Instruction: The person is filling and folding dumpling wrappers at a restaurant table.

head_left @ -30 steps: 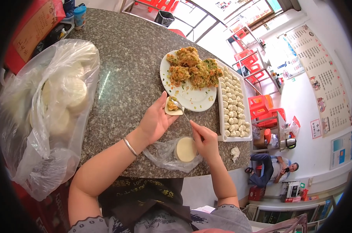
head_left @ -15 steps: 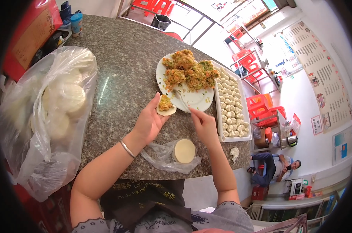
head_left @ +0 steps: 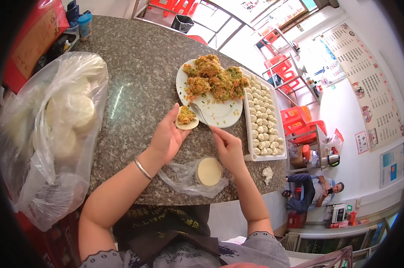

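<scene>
My left hand cradles a round dumpling wrapper on its fingers, thumb along the edge. A lump of orange and green filling covers most of the wrapper. Between the fingertips of my right hand is the handle of a metal spoon, its head beside the filled wrapper, over the plate's near-left rim. The white plate carries large mounds of chopped filling. Closer to me, a stack of round wrappers rests on crumpled clear plastic.
Right of the plate, a white tray holds rows of pleated dumplings. A crumpled tissue lies near the table edge. A large clear bag of pale round dough pieces fills the left. A person sits off to the right.
The spoon and my right hand have shifted slightly left, bringing the spoon's head closer to the wrapper. My left hand keeps its hold, and the whole view has moved a little.
</scene>
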`<state>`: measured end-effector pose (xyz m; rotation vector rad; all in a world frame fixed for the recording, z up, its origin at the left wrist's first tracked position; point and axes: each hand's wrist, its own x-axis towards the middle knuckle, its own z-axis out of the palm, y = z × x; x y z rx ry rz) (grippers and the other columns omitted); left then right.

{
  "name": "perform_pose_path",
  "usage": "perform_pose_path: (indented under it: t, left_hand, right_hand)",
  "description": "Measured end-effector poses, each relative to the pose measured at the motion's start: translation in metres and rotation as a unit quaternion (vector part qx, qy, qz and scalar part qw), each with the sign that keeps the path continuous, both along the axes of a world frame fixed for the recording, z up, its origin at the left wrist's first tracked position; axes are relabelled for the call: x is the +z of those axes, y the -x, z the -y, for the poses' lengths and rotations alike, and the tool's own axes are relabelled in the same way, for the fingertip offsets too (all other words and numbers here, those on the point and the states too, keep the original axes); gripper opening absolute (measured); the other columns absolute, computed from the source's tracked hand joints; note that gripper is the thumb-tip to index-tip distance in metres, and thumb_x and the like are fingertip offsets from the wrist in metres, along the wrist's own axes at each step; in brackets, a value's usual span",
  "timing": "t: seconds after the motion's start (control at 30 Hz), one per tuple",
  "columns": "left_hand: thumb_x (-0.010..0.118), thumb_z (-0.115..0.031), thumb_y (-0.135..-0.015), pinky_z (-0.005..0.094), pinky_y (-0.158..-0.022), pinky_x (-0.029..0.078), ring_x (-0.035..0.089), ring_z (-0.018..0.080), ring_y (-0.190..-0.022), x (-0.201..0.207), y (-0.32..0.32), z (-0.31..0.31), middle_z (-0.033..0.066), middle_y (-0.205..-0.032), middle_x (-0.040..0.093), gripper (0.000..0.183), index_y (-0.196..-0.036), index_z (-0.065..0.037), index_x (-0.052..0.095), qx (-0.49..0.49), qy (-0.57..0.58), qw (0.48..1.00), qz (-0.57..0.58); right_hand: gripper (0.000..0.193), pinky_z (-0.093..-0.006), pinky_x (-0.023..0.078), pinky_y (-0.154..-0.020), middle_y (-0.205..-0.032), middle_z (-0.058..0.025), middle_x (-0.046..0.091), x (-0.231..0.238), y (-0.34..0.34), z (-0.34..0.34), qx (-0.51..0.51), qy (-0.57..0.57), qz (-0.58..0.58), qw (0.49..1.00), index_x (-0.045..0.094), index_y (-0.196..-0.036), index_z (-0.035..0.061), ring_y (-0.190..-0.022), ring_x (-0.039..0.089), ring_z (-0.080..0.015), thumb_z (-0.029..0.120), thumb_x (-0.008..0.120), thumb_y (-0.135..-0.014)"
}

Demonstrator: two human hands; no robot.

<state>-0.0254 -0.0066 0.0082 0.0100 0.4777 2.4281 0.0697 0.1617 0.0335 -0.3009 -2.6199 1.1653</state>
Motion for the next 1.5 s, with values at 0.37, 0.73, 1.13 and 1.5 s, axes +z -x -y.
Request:
perform_pose_path:
  t: [0.37,0.73,1.13,1.5]
  left_hand:
    - [0.048,-0.033,-0.097,0.0372,-0.106,0.039,0.048,0.024,-0.122,0.004,-0.001,0.001,0.0165,-0.129,0.048,0.052,-0.129,0.005,0.035,0.009,0.0,1.0,0.005]
    - [0.049,-0.031,-0.096,0.0368,-0.106,0.038,0.048,0.0238,-0.122,0.003,0.0,0.003,0.0163,-0.127,0.049,0.05,-0.128,0.006,0.038,0.014,0.009,1.0,0.015]
    - [0.051,-0.031,-0.095,0.0366,-0.102,0.043,0.053,0.0226,-0.115,0.003,-0.001,0.002,0.0145,-0.121,0.053,0.043,-0.121,0.002,0.044,0.019,0.035,0.999,0.011]
    - [0.047,-0.037,-0.097,0.0332,-0.095,0.047,0.056,0.0177,-0.11,0.008,-0.002,0.007,0.0104,-0.117,0.057,0.041,-0.119,-0.002,0.049,0.008,0.098,0.995,-0.032]
  right_hand:
    - [0.028,-0.0248,0.04,-0.052,-0.064,-0.004,0.054,-0.01,-0.002,-0.021,-0.043,-0.003,0.014,0.999,0.06,-0.117,-0.0004,-0.056,0.047,-0.0071,0.006,0.052,-0.092]
    - [0.032,-0.0273,0.044,-0.059,-0.073,-0.0122,0.058,0.005,-0.024,0.014,0.068,-0.076,0.018,0.995,0.06,-0.119,0.0023,-0.061,0.054,-0.0149,0.001,0.054,-0.088]
    - [0.031,-0.0247,0.043,-0.058,-0.07,-0.0081,0.056,-0.001,-0.019,0.01,0.044,0.037,0.017,0.998,0.061,-0.117,0.0027,-0.059,0.051,-0.0121,0.001,0.056,-0.087]
    - [0.035,-0.0249,0.04,-0.05,-0.066,-0.0051,0.055,0.018,-0.025,0.01,0.113,-0.101,-0.033,0.988,0.065,-0.114,0.0095,-0.053,0.049,-0.0114,-0.001,0.06,-0.082]
